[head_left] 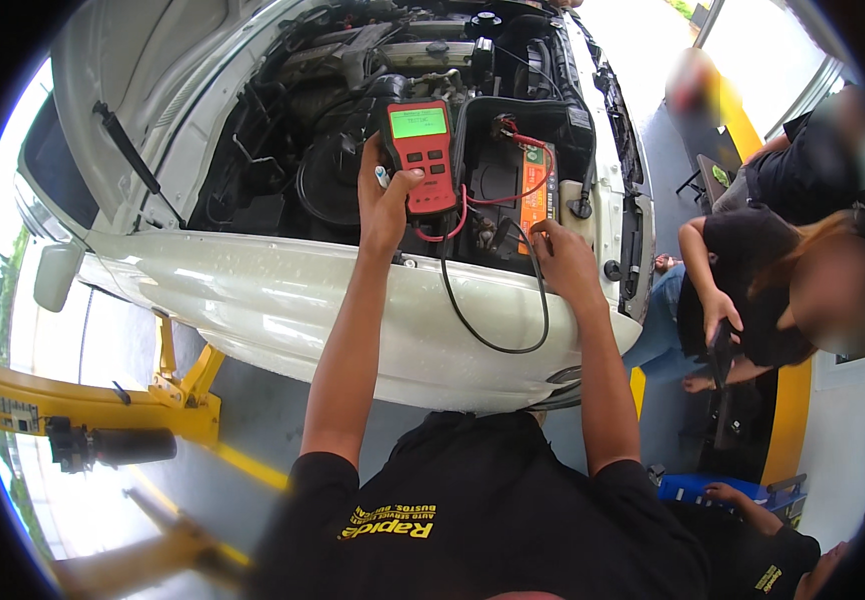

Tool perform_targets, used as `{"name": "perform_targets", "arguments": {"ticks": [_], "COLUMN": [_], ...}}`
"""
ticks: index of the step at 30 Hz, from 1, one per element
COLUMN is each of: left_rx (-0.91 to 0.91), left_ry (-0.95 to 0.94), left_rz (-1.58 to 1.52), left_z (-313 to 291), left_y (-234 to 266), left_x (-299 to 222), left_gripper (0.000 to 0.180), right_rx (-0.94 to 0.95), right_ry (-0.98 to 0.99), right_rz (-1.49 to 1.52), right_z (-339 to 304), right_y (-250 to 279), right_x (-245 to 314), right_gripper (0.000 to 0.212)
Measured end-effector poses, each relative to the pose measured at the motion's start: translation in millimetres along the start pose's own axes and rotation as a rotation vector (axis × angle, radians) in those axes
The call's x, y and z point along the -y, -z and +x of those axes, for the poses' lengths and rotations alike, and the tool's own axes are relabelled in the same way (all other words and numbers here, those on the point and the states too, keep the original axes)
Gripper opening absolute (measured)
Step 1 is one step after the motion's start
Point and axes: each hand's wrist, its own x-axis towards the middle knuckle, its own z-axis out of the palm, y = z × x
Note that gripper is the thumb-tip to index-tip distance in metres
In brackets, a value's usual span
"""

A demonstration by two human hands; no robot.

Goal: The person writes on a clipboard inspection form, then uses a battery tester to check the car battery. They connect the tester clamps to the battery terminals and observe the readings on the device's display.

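My left hand (383,200) is closed around a red and black battery tester (434,190) with a lit green screen, its thumb by the buttons. A slim white and blue item, perhaps a pen, shows between the hand and the tester. A red lead (513,200) loops from the tester to a clamp (505,126) at the far end of the car battery (498,180). The black lead (498,350) hangs over the fender and curves back to a clamp (488,235) at the battery's near end. My right hand (565,262) rests bent-fingered at the battery's near right edge, beside its orange label.
The white car's fender (353,300) lies between me and the engine bay, under a raised hood (143,90). A yellow lift arm (183,400) stands lower left. At right, one person (753,290) holds a dark phone-like device; others are nearby. A blue crate (693,488) sits lower right.
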Motion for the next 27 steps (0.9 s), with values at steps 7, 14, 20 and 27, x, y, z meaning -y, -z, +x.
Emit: {"name": "perform_targets", "arguments": {"ticks": [7, 14, 20, 27], "left_rx": [0.005, 0.004, 0.001, 0.001], "left_ry": [-0.019, 0.002, -0.018, -0.013], "left_rz": [0.029, 0.051, 0.072, 0.061], "left_z": [0.9, -1.6, 0.0, 1.2], "left_y": [0.3, -4.4, -1.5, 0.7], "left_x": [-0.6, -7.4, -2.6, 0.7], "left_gripper": [0.068, 0.063, 0.063, 0.064], "right_rx": [-0.007, 0.000, -0.012, -0.014], "right_ry": [0.009, -0.002, 0.007, 0.013], "right_rz": [0.000, 0.000, -0.001, 0.001], "right_z": [-1.7, -0.5, -1.0, -1.4], "right_y": [3.4, 1.2, 0.8, 0.8], "right_x": [4.7, 0.6, 1.2, 1.1], "right_gripper": [0.019, 0.019, 0.019, 0.019]}}
